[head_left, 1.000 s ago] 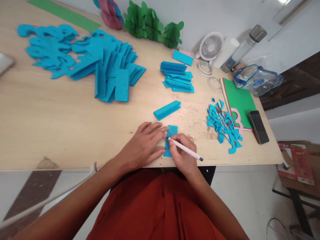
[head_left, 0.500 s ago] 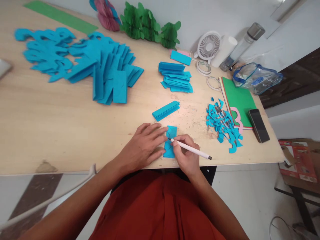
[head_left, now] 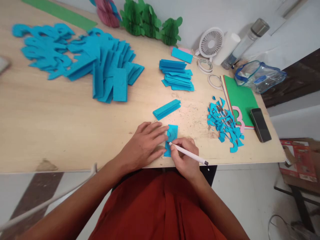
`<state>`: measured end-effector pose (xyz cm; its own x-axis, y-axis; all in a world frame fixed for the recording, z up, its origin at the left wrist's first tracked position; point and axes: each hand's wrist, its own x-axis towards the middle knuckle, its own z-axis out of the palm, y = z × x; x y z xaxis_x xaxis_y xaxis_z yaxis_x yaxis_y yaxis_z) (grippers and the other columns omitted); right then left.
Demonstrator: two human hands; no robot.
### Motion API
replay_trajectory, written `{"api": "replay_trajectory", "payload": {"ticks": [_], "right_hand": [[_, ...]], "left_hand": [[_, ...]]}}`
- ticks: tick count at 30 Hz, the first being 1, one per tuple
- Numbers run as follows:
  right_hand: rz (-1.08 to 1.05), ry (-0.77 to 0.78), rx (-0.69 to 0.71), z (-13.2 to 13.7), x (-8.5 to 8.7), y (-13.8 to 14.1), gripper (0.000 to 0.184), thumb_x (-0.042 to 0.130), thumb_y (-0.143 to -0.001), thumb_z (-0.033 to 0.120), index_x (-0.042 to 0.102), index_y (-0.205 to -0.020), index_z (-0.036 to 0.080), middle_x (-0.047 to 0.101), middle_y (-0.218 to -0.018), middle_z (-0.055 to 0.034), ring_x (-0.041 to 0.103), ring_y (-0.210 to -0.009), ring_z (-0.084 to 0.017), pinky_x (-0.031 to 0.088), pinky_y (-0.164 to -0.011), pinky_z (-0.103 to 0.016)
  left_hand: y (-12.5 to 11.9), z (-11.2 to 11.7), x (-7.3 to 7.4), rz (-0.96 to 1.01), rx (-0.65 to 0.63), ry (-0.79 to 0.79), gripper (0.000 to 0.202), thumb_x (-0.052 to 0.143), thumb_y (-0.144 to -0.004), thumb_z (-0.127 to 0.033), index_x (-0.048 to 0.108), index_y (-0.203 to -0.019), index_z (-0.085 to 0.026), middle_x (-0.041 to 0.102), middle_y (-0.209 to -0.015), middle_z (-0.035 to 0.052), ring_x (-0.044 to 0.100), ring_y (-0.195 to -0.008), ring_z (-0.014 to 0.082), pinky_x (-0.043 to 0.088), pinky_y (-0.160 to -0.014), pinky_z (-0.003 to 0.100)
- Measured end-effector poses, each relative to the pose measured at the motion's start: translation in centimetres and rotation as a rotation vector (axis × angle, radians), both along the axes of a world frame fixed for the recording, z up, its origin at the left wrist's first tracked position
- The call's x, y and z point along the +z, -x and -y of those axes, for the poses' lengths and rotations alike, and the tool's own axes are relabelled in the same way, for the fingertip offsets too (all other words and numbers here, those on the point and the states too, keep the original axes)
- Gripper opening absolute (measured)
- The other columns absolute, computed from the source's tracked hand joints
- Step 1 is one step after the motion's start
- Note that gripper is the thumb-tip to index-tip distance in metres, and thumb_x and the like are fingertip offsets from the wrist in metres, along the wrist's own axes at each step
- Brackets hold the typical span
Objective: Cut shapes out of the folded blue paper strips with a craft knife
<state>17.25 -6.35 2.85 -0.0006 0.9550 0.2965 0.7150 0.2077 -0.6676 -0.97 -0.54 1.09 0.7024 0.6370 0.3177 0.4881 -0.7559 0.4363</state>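
Observation:
A small blue paper piece lies near the table's front edge, with a dark curved line drawn on its upper part. My left hand rests flat, fingers spread, its fingertips on the paper's left edge. In my right hand is a white pen, pinched between thumb and fingers with its tip on the paper. Part of the paper is hidden under both hands. Just beyond them sits a folded blue paper strip stack.
Behind are folded blue papers and a large blue cut-out pile. To the right lie blue scraps, a pink paper shape, a green sheet and a phone. A small fan and bottle stand by the wall.
The pen tip has moved down and slightly left along the paper, and more of the drawn curve shows. My left hand stays in place on the paper.

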Motion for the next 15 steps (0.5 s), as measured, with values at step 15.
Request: {"api": "replay_trajectory", "payload": {"ticks": [15], "right_hand": [[0.013,-0.037,0.022,-0.10,-0.29,0.07,0.013,0.053,-0.090,0.022,0.061,-0.079,0.023,0.072,-0.075,-0.0004,0.064,-0.071,-0.017,0.045,-0.074,-0.032]], "left_hand": [[0.08,-0.01,-0.09,-0.008,-0.002,-0.006,0.029,0.047,-0.094,-0.031,0.063,-0.114,-0.018,0.060,-0.137,0.0121,0.048,-0.130,0.0333,0.035,-0.106,0.053]]}}
